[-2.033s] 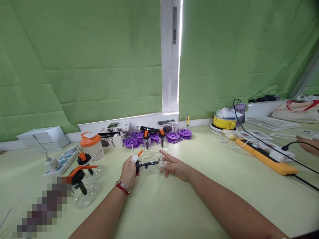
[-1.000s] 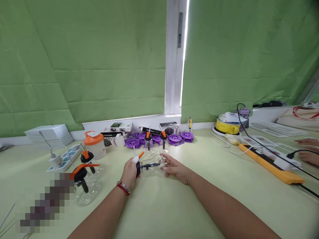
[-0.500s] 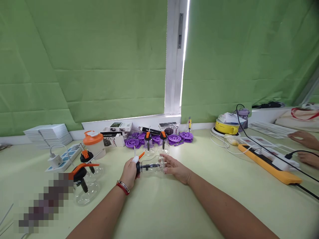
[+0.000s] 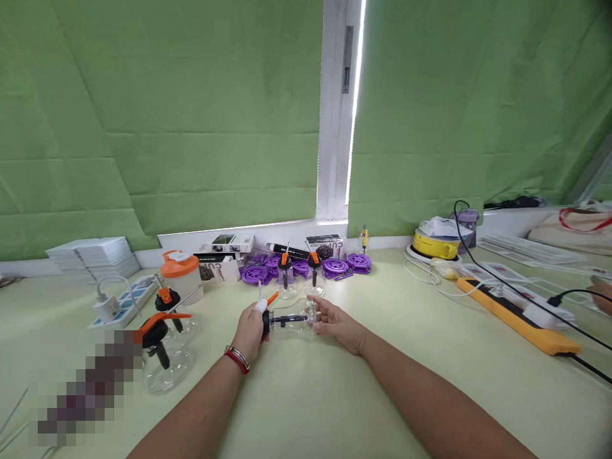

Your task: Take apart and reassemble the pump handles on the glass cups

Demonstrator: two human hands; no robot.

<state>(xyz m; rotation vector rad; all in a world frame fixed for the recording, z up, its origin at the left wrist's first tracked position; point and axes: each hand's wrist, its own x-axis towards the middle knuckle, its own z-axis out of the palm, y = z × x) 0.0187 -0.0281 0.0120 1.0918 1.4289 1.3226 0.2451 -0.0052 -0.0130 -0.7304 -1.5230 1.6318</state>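
My left hand [image 4: 249,331] grips the black lid [image 4: 266,322] of the clear, waisted plastic bottle [image 4: 292,319], which lies sideways | bottle: between my hands, nearer me than the purple spoked plastic discs [image 4: 335,267] | my right hand [image 4: 338,325] holds its base with curled fingers

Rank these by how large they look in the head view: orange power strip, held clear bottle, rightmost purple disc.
1. Orange power strip
2. Held clear bottle
3. Rightmost purple disc
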